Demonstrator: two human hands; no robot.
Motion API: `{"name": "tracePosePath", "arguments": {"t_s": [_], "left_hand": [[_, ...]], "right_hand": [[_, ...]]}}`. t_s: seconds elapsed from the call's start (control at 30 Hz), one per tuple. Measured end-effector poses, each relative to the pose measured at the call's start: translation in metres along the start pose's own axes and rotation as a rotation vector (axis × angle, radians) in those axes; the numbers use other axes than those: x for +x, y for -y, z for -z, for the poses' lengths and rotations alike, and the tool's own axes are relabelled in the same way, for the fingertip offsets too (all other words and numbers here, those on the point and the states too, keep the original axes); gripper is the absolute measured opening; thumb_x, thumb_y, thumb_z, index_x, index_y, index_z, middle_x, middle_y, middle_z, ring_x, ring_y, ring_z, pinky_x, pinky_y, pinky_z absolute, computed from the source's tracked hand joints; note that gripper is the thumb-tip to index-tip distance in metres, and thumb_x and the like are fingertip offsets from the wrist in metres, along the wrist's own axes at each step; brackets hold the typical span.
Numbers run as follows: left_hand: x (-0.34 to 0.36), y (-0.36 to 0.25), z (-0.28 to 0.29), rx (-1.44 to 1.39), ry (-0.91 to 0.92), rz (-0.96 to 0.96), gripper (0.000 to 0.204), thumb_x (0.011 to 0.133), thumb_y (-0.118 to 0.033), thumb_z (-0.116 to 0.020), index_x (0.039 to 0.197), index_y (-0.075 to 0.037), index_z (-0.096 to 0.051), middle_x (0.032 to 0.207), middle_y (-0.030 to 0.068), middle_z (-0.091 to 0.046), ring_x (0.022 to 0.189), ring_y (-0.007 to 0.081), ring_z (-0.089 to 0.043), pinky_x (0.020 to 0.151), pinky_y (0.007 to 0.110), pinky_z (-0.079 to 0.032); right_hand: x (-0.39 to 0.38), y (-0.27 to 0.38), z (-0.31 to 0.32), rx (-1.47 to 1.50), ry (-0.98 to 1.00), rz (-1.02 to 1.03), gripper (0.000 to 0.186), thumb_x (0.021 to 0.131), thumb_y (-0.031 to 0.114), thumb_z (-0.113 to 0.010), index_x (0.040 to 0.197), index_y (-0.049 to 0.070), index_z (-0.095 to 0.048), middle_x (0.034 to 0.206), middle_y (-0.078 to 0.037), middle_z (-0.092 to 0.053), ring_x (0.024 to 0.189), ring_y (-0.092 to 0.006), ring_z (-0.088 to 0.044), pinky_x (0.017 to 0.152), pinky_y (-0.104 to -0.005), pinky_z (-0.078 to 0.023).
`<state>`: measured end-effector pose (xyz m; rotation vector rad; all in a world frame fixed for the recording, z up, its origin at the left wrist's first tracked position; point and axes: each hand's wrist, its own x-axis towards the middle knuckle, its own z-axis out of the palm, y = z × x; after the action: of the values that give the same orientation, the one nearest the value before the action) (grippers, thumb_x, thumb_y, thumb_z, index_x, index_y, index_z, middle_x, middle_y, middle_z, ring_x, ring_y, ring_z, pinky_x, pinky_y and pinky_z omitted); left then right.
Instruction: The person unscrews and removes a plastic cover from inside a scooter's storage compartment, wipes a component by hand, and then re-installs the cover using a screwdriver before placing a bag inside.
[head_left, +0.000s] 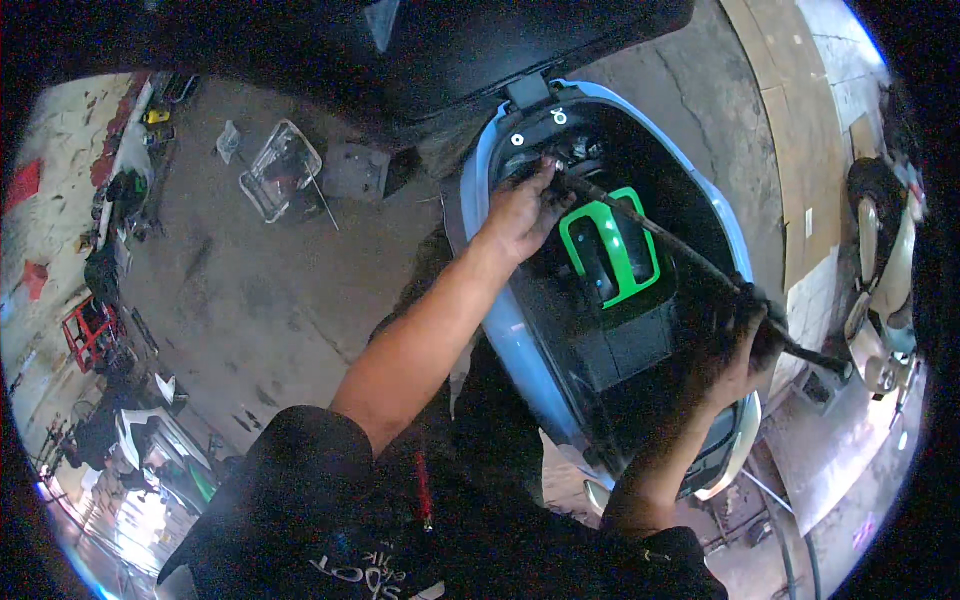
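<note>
A blue scooter body (515, 345) lies below me, its dark underseat compartment (690, 290) open. Across it slants a long, thin dark rod (690, 255); its exact kind I cannot make out. My right hand (735, 355) is closed round the rod near its lower right end. At the upper left end, my left hand (522, 210) is closed with its fingertips on the rod, close to the compartment's front rim. Inside the compartment, under the rod, sits a bright green bracket-shaped part (625, 250). Two pale round washer-like pieces (517, 140) show on the front ledge.
The raised dark seat (440, 75) overhangs the compartment's front. A metal rack (280, 170) and a grey box-like piece (357, 172) lie on the floor to the left. Cardboard (810, 200) lies along the right, near another scooter (885, 270). A red crate (90, 330) stands far left.
</note>
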<state>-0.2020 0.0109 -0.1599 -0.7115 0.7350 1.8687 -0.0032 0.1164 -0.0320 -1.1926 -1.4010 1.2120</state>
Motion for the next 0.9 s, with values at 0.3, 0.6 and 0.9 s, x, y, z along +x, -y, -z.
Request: {"name": "tracePosePath", "arguments": {"t_s": [0.3,0.6,0.9], "left_hand": [[0.005,0.004,0.011,-0.007,0.156,0.04,0.016,0.088,-0.018,-0.059,0.098,-0.005,-0.058,0.089,0.0081,-0.061,0.082,0.0219,-0.06,0.077,0.036,-0.052],[0.015,0.009,0.014,-0.096,0.07,0.116,0.019,0.088,-0.024,-0.059,0.095,-0.007,-0.056,0.092,0.0104,-0.06,0.092,0.0255,-0.058,0.087,0.042,-0.049],[0.06,0.021,0.025,-0.161,-0.242,0.048,0.012,0.083,-0.011,-0.052,0.093,-0.006,-0.056,0.091,0.0095,-0.061,0.087,0.0243,-0.059,0.081,0.039,-0.05]], "right_hand": [[-0.002,-0.019,0.005,-0.486,0.012,0.129,0.021,0.088,0.008,-0.057,0.103,-0.007,-0.053,0.099,-0.016,-0.061,0.089,-0.026,-0.06,0.08,-0.0382,-0.05],[0.003,-0.029,-0.017,-0.042,0.071,-0.123,0.02,0.088,0.012,-0.06,0.092,-0.006,-0.056,0.095,-0.017,-0.062,0.082,-0.0216,-0.06,0.076,-0.0323,-0.051],[-0.013,-0.051,-0.078,-0.456,0.276,0.024,0.013,0.085,0.01,-0.063,0.092,-0.001,-0.059,0.09,-0.01,-0.064,0.087,-0.0168,-0.058,0.081,-0.0294,-0.045]]}}
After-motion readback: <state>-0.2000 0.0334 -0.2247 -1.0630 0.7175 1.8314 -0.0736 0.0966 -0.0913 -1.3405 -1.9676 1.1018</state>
